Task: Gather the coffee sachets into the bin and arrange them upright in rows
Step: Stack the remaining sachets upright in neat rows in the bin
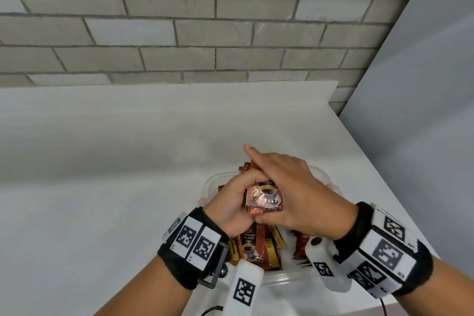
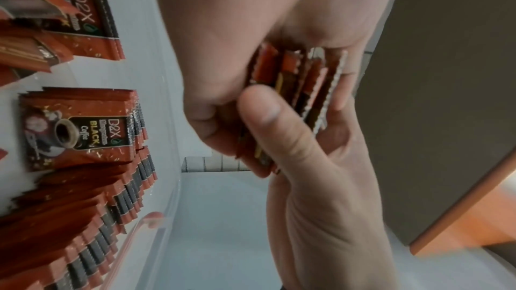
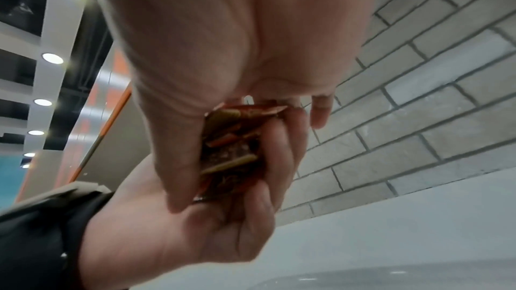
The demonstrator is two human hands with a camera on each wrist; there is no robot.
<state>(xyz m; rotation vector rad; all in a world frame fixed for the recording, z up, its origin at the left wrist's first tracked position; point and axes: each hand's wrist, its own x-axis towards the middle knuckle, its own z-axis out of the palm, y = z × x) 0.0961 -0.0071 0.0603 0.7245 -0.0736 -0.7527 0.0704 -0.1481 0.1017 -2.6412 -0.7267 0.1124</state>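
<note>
Your left hand (image 1: 232,202) curls round a small stack of coffee sachets (image 1: 265,199), thumb on one face and fingers behind, at the lower centre of the head view. Your right hand (image 1: 289,195) lies over the same stack, thumb along its near edge and fingers across the far side, the index finger stretched out straight toward the wall. The left wrist view shows the stack edge-on (image 2: 296,87), several serrated ends pressed between both palms.

Under your hands sits the clear bin (image 1: 214,182) on the white counter (image 1: 102,161). Your hands and wrist bands cover most of the bin in the head view. More sachets (image 1: 250,246) show beneath your wrists, and along the left edge of the left wrist view a row of them (image 2: 81,217) stands packed on edge. Behind the counter rises a grey brick wall (image 1: 179,20).
</note>
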